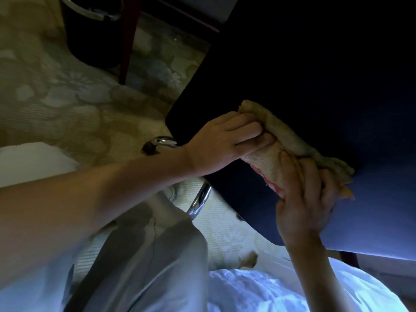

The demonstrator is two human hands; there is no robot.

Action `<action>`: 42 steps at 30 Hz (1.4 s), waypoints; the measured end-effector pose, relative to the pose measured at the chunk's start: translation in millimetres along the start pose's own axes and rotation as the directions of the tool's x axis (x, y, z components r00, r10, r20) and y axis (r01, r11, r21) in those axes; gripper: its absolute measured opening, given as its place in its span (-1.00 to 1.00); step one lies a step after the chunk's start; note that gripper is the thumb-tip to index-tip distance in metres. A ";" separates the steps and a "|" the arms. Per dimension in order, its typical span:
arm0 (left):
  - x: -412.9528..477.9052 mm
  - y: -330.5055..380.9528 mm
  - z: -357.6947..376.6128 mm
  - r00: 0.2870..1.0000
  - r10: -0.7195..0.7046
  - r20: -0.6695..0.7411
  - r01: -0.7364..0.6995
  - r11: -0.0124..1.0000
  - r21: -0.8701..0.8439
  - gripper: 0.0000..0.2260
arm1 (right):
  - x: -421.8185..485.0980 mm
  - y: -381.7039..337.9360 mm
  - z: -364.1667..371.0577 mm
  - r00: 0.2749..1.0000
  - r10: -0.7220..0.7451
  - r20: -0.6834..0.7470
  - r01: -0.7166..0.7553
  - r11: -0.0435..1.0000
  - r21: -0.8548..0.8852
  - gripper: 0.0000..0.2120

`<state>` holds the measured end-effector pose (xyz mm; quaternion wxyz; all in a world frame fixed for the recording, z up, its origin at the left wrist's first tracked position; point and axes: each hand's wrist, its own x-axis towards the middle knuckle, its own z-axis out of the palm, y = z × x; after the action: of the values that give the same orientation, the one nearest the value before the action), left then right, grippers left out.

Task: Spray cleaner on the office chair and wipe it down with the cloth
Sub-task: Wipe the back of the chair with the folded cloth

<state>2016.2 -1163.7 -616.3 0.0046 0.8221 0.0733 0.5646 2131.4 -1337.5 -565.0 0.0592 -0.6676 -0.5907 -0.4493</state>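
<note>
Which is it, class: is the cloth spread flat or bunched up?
Bunched up. The cloth is a rolled, crumpled wad gripped by the left hand and right hand against the chair.

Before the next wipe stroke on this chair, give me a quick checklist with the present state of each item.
1. Cloth in hand: ok, the left hand and the right hand both grip it.
2. Cloth on the chair: ok, it lies against the dark blue surface.
3. Cloth bunched, not spread flat: not ok for a broad stroke.
4. Cleaner on the surface: cannot tell, the chair is too dark to show wetness.
5. Spray bottle within reach: cannot tell, none is in view.
6. Room ahead of the cloth: ok, the chair surface beyond it is bare.
</note>
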 end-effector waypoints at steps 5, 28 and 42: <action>-83.3 -5.8 33.2 0.998 0.041 0.057 -0.039 0.998 -0.043 -0.79 | -62.5 -31.7 42.8 0.986 0.004 0.167 -0.013 0.998 0.053 -0.51; 89.8 39.6 -91.0 0.988 0.153 0.033 -0.154 0.988 0.017 -0.74 | 52.2 37.1 -119.8 1.000 -0.013 0.008 0.012 0.993 0.114 -0.35; 153.4 31.0 -52.2 0.980 0.171 -0.098 -0.166 0.985 0.055 -0.79 | 86.3 79.7 -94.9 0.964 0.029 -0.265 -0.043 0.998 -0.046 -0.57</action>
<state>2025.2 -1179.0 -452.4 -0.0662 0.7952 0.0168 0.6025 2139.5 -1355.4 -415.3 0.1285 -0.6137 -0.5537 -0.5480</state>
